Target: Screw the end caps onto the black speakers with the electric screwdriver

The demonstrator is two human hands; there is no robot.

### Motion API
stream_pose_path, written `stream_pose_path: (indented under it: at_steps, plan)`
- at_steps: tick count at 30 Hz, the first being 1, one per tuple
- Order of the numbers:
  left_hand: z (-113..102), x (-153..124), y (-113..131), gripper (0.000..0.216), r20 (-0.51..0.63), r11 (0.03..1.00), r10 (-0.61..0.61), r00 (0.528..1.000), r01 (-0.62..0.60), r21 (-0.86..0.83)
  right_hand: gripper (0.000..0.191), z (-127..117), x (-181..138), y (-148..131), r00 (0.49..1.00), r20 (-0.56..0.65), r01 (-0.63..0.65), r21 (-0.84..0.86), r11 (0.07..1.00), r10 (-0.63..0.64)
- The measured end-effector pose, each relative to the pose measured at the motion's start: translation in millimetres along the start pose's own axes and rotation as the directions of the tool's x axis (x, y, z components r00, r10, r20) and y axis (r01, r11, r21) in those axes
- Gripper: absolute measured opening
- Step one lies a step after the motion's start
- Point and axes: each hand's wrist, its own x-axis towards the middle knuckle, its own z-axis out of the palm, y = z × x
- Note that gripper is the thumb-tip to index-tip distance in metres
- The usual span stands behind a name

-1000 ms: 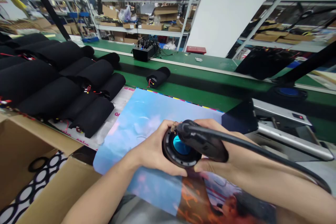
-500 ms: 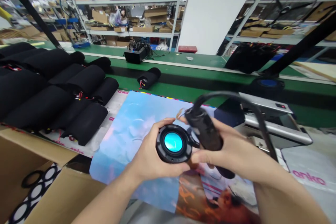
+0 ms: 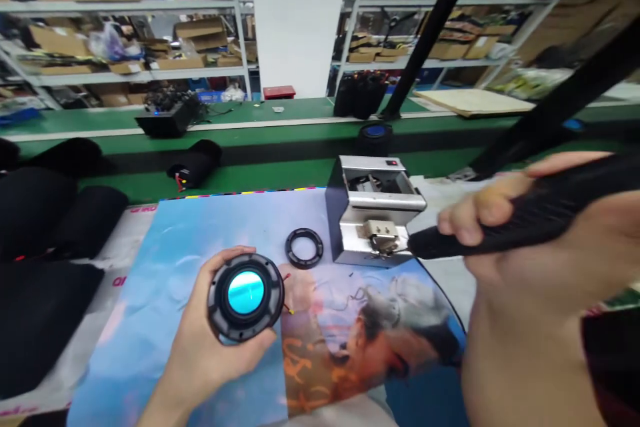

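Observation:
My left hand point(image 3: 215, 327) is wrapped around a round black speaker point(image 3: 246, 297) with a shiny blue centre, held face-up over the printed sheet. Small red and yellow wire ends point(image 3: 289, 309) stick out at its right side. On the sheet, to the right of the speaker, lies a black ring point(image 3: 305, 248) with holes in its rim. My right hand point(image 3: 520, 227) grips a black electric screwdriver point(image 3: 540, 213) pointing left. Its tip is at the front of a silver screw feeder point(image 3: 380, 203); whether it touches a screw there is too small to tell.
A glossy printed sheet point(image 3: 200, 233) covers the bench. Black fabric-covered cylinders point(image 3: 40, 320) crowd the left, and another cylinder point(image 3: 195, 163) lies on the green conveyor point(image 3: 270, 170). A dark slanted post point(image 3: 545, 113) rises at the right. Shelves with boxes stand behind.
The view has swung right. My right hand took the screwdriver from beside the speaker over to the screw feeder. My left hand still holds the speaker; the black ring now shows fully on the sheet.

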Motion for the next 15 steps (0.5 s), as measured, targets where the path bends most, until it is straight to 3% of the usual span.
stream_pose_path:
  at_steps: [5,10,15]
  plan:
    - [37,7,8,0.074,0.162,0.996,0.030,0.986,-0.015,-0.090,0.078,25,5,20,0.997,0.073,0.017,0.112,0.994,-0.025]
    - [60,20,18,0.081,0.448,0.987,0.024,0.894,0.051,-0.155,0.066,18,3,40,0.985,0.170,-0.022,0.111,0.994,0.003]
    - [63,28,19,0.080,0.417,0.979,0.035,0.908,0.053,-0.198,0.067,18,-2,35,0.974,0.210,-0.101,0.081,0.992,0.082]
